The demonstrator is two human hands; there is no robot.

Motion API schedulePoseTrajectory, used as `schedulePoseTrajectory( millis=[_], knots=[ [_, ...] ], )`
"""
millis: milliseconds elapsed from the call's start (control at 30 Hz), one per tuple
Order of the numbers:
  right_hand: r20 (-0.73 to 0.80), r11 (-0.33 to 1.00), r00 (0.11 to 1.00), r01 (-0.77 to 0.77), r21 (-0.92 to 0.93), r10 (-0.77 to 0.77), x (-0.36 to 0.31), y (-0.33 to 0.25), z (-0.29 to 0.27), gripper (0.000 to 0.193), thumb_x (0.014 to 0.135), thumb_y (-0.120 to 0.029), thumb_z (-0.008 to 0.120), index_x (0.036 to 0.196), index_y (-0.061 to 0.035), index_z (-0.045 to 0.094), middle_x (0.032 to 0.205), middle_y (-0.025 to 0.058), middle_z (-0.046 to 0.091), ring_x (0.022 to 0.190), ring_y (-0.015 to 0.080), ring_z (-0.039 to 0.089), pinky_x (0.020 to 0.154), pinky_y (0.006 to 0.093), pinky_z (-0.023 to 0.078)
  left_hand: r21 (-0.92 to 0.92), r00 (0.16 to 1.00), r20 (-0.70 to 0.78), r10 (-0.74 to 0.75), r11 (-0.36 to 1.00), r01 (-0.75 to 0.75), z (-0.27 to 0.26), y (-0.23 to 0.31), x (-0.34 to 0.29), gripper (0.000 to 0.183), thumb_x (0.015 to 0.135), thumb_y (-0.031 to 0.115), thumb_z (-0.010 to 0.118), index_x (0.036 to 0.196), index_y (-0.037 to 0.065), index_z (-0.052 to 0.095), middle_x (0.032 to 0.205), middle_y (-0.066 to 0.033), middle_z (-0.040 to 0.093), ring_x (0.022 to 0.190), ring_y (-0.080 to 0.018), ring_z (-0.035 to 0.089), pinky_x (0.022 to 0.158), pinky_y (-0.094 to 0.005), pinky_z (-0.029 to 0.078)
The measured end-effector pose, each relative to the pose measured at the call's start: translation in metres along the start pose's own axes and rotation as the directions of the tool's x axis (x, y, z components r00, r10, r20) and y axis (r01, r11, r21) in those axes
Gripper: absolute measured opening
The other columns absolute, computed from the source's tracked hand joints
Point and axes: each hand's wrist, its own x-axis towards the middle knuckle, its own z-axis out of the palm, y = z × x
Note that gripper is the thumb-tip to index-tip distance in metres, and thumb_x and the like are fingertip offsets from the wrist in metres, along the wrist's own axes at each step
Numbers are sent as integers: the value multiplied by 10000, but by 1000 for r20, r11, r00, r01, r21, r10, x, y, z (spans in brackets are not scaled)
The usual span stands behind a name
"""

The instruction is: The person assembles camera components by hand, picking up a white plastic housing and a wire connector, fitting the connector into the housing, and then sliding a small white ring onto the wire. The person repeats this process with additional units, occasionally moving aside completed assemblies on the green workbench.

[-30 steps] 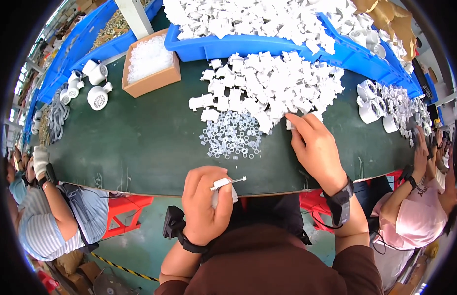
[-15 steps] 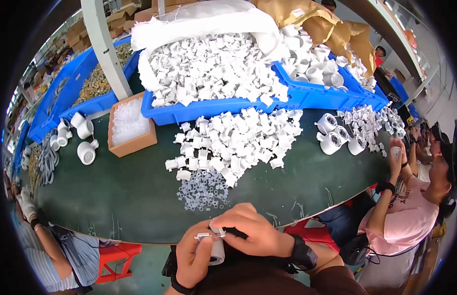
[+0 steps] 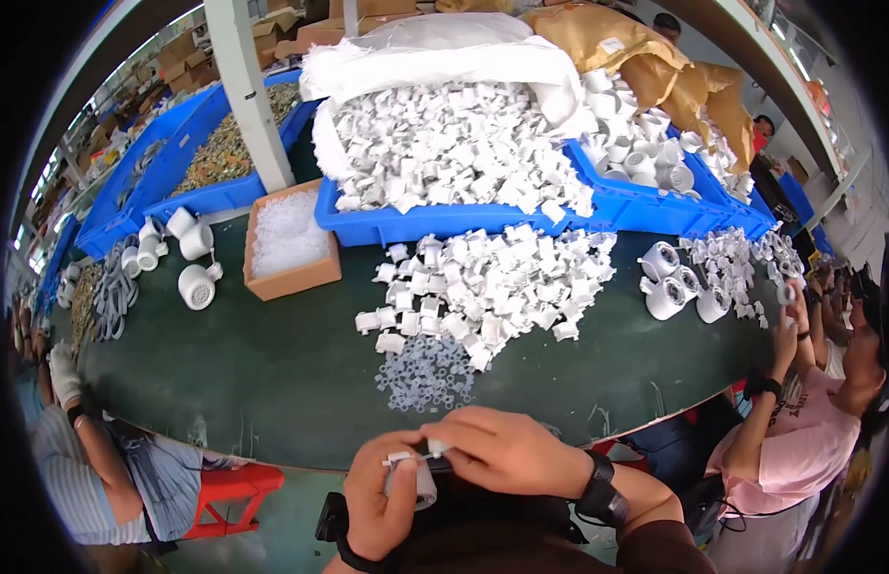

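Near the table's front edge, my left hand (image 3: 382, 502) is closed round a white cylindrical plastic housing (image 3: 426, 488), its thumb across the front. My right hand (image 3: 511, 454) pinches a small white plastic piece (image 3: 437, 447) between thumb and fingertips, at the housing's upper right edge. Whether the piece touches the housing I cannot tell. Just beyond my hands lies a pile of small grey rings (image 3: 423, 374). Behind it spreads a heap of white plastic fittings (image 3: 507, 287).
At the back stand a blue bin (image 3: 406, 227) of white fittings and another blue bin (image 3: 645, 218) of white cylinders. A cardboard box (image 3: 296, 280) holds clear pieces. Finished-looking white housings (image 3: 666, 298) stand right. Co-workers sit either side; one wears a pink shirt (image 3: 794, 435).
The whole view has shifted, so the table's contents appear farther right. My right fingertips have lifted slightly from the housing's top with the small white piece; my left hand keeps its hold.
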Motion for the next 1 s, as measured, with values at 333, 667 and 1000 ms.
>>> schedulePoseTrajectory(
  millis=[333,667,1000],
  knots=[
    [-55,773,952,-210,598,301,-4,0,36,452,929,94,644,1373,31,594,1319,117,662,1184,163,635,1035,311,479,307,963,-200,180,945,-113,15,-2,19,266,886,-4,621,1147,1,664,1116,-160,679,932,-337,626,822,-402,474],
    [-67,755,943,-217,619,326,-4,-4,42,465,909,122,658,1363,34,611,1272,104,677,1167,144,629,1019,303,484,391,976,-131,172,914,-109,12,-4,13,408,883,12,561,1283,-27,630,1129,-175,666,918,-341,596,841,-419,490],
    [-139,697,901,-211,685,411,-7,-11,58,468,880,149,678,1332,40,626,1194,85,673,1130,147,628,991,295,487,374,963,-101,251,906,-196,12,-12,11,383,937,232,488,1177,-22,646,1091,-172,667,892,-340,579,819,-431,461]
  ],
)
